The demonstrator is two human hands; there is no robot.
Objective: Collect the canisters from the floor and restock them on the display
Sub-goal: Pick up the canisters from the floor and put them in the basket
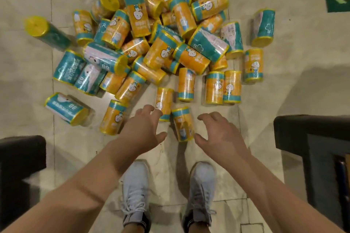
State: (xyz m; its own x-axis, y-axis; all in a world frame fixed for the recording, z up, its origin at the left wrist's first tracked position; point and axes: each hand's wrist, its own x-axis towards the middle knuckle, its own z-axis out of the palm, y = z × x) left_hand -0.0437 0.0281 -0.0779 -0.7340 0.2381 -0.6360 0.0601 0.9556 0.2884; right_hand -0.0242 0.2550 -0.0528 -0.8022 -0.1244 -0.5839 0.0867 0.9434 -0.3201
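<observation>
Canisters (151, 43) lie heaped and scattered on the tiled floor (269, 100), most on their sides, and one orange canister (182, 125) lies at the near edge, between the left hand (145, 128) and the right hand (217, 132). Lying sideways, it would likely roll away if a fingertip nudged it, and snatching at the heap behind could set others tumbling. Both arms reach down and forward; the hands hover either side of it, fingers loosely spread and curved, thumbs turned inward, grasping nothing.
</observation>
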